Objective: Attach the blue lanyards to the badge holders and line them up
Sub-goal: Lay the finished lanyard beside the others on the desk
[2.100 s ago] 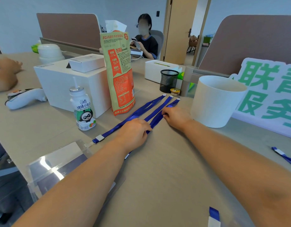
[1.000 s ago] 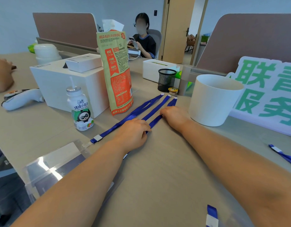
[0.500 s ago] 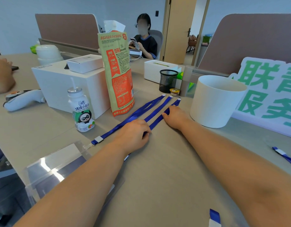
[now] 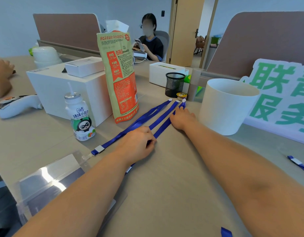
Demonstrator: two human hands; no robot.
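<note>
Blue lanyards lie side by side on the table, fanned toward the mesh pen cup. The left hand pins their near stretch, fingers curled down; the right hand lies flat, smoothing the rightmost strap, probably to straighten the row. Clear badge holders sit at the near left. The snack bag reads "12".

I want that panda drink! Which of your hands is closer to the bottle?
Left. My left hand rests on the blue lanyards just right of the panda bottle. My right hand is farther along them, beside the big white cup.
</note>
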